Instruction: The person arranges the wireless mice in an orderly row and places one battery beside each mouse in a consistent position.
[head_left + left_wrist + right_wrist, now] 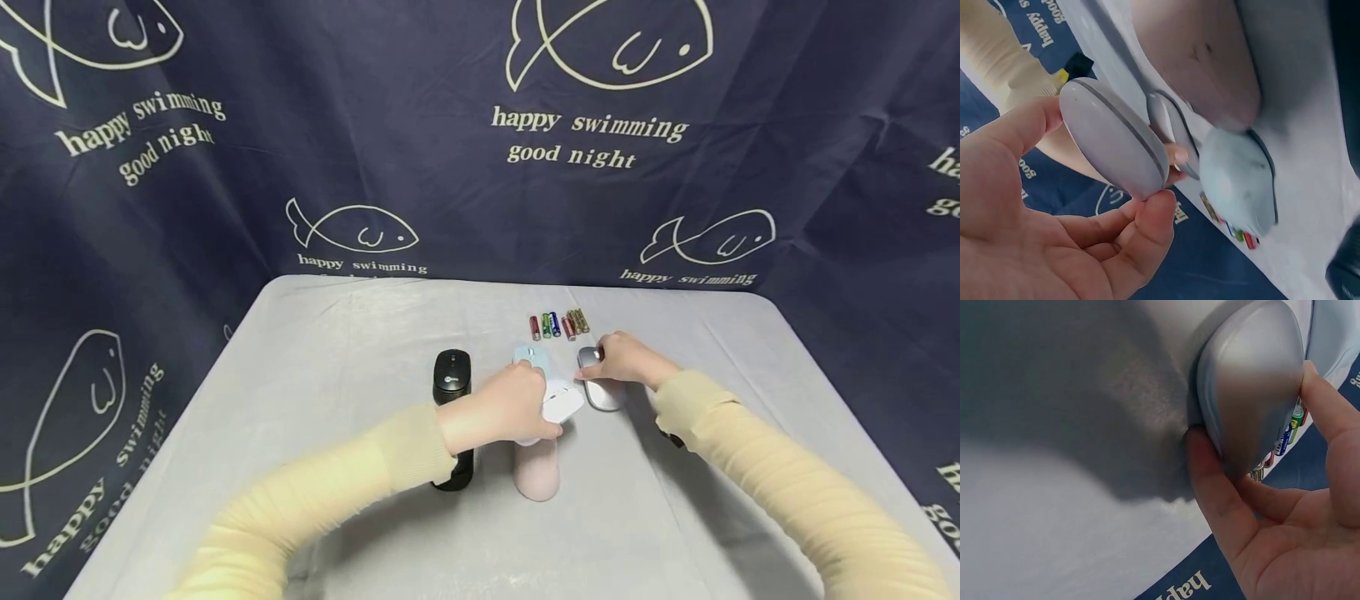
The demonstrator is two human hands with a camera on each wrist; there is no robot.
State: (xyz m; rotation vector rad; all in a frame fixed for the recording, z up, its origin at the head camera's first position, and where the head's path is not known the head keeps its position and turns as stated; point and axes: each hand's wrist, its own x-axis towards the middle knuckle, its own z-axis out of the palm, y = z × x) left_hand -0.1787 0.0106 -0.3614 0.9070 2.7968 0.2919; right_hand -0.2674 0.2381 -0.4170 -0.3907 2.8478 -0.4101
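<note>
Between thumb and fingertips, my left hand (498, 406) pinches a white computer mouse (1113, 137) by its edges. It is raised over the table and tilted, its side showing in the left wrist view. My right hand (632, 360) grips a silver-grey mouse (1254, 381) around its far end, thumb on one side and fingers on the other. That mouse (604, 395) appears to rest on the table. Beneath and beside the left hand lie a light blue mouse (531, 356) and a pale pink mouse (537, 473), the pink one nearer the person.
A black mouse (452, 370) lies left of the left hand, with another black object (459, 477) partly hidden below the wrist. Several batteries (555, 325) lie in a row towards the back of the grey-white table (360, 333). A small dark object (672, 437) shows beside the right sleeve.
</note>
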